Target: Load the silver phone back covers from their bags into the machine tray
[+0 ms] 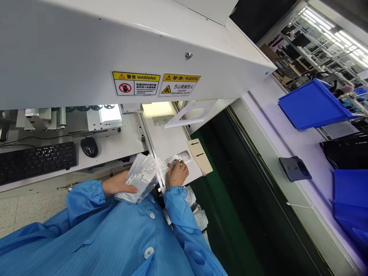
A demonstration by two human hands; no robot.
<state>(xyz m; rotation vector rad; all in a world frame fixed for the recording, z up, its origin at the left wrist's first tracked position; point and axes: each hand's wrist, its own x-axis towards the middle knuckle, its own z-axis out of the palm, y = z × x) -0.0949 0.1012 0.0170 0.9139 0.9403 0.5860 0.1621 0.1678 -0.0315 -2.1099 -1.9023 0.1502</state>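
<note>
Left hand (119, 184) was closed round a bundle of clear, crinkly plastic bags (142, 178), thumb on top, bundle held in front of the torso at the near edge of the machine. Right hand (178, 175) was just right of it, fingers curled down onto a flat, clear plastic packet with rounded corners (184, 155); could not tell whether it gripped the packet or only touched it. That packet lay at the near end of a flat white conveyor strip (168, 140). A similar greyish flat packet (162, 120) lay farther up the strip, beside a white angled frame with a cutout (186, 117). A cream rectangular board with two black marks (200, 156) stuck out right of the strip. More clear packets in a pile (201, 219) sat below, beside the right sleeve. Left of the strip, on the white worktop: black mouse (89, 147), then black keyboard (37, 161). White machine housing (71, 50) with two yellow-and-white warning labels (136, 83) spanned above. Far right, well apart: shallow blue plastic tray (314, 103) and dark grey phone (290, 168) on a white surface.
</note>
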